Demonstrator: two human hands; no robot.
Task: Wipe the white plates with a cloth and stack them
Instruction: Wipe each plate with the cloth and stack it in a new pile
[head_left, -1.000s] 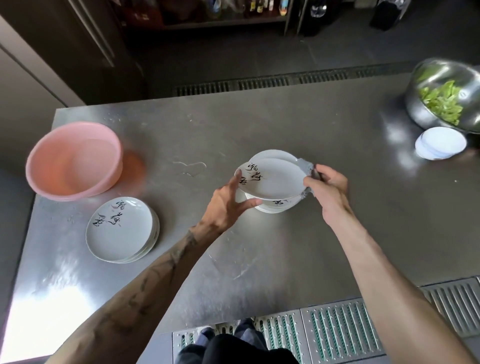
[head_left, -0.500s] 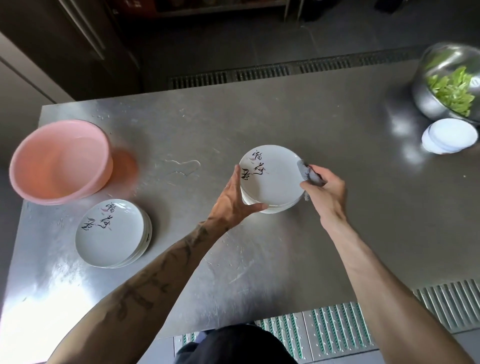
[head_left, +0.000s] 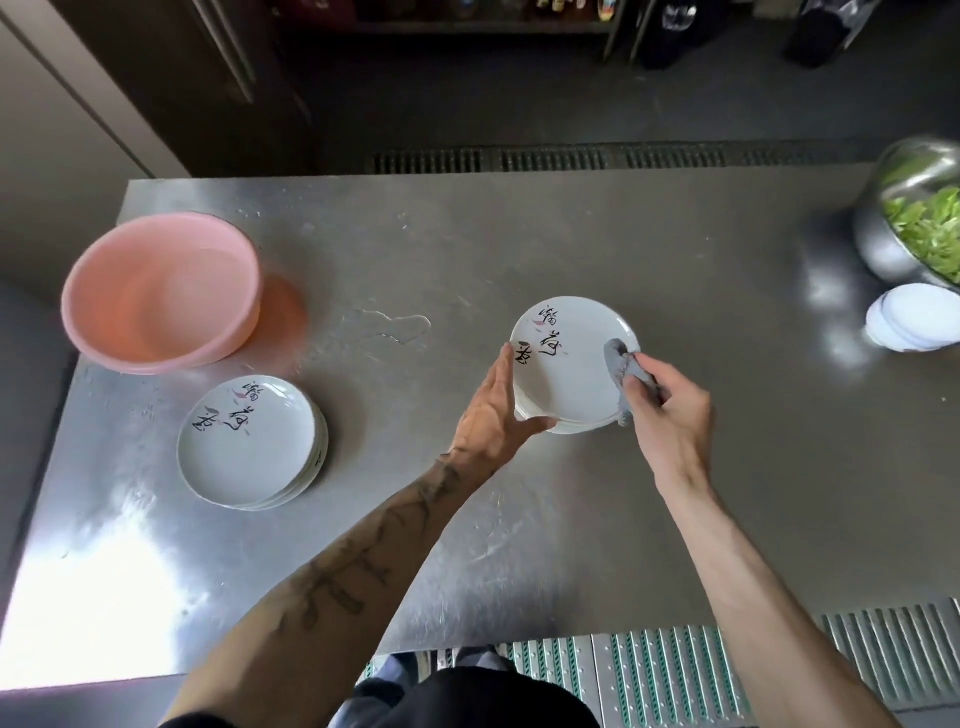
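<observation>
With the top plate (head_left: 566, 364) of the stack (head_left: 576, 427) right of the pink basin (head_left: 156, 361) braced by the left hand (head_left: 493, 410), fingers straight against its rim, sweep the cloth (head_left: 618, 364), bunched in the right hand's (head_left: 670, 415) curled fingers, lightly across the whole face.

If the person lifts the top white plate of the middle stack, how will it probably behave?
The top plate looks rigid and glazed, so it likely keeps its shape but may chip if dropped. A puddle lies on the table nearby, so the plate may be wet and slippery.
</observation>
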